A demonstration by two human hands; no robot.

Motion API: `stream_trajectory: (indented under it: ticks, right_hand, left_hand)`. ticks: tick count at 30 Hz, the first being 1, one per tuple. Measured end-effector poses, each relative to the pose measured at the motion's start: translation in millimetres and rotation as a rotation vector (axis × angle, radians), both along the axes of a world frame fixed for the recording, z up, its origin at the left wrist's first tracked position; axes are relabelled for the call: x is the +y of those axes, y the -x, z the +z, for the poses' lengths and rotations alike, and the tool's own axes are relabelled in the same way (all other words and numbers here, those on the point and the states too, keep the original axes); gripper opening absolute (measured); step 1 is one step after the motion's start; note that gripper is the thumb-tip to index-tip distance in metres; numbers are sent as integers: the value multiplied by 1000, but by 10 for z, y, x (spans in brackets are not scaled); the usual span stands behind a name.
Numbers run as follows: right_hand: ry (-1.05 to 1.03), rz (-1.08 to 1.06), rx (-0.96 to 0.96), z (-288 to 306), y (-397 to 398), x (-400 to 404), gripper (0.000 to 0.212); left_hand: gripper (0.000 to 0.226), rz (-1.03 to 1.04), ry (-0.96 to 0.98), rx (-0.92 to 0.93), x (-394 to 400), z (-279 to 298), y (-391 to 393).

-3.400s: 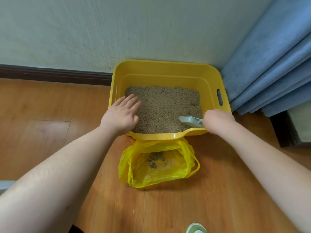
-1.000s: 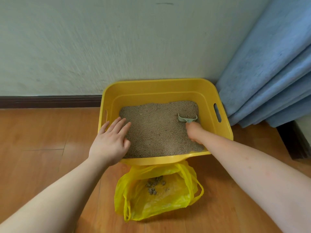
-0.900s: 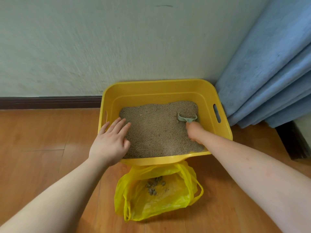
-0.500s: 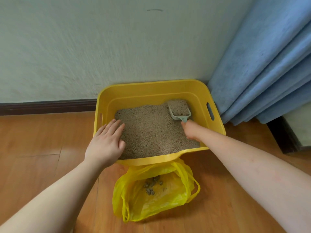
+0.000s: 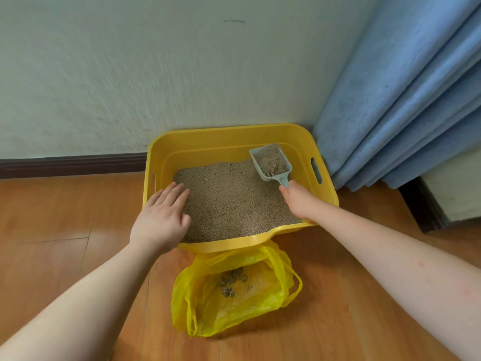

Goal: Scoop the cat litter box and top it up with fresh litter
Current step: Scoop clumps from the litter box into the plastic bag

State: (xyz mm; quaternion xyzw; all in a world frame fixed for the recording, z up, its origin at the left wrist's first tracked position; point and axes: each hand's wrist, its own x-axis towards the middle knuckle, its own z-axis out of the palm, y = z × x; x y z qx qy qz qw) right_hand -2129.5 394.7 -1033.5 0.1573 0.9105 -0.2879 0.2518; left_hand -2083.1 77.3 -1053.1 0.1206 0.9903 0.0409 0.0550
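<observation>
Now one scoop (image 5: 270,162), one litter box (image 5: 229,136), one bag (image 5: 234,303), two hands.

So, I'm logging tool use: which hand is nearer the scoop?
Right. The right hand grips the scoop by its handle; the left hand rests across the litter box, on its left rim.

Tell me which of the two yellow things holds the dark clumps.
The yellow plastic bag on the floor, in front of the yellow litter box. Dark clumps lie inside it; the box shows only even tan litter.
</observation>
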Motion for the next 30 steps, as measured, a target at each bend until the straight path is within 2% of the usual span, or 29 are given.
stream_trajectory:
  ticks: [7,15,20,30]
  right_hand:
    - [13,126,18,143,-119,19,36]
    - [-64,276,-1,262,-263,-40,32]
    - [-71,228,89,257,-288,5,27]
    - [-86,232,127,234,-387,89,26]
  left_hand:
    - [72,-2,8,-3,2,27,-15]
    - [75,-7,6,-4,5,42,-20]
    - [74,-4,9,-5,1,33,-16]
    - [73,-2,9,4,5,24,-18]
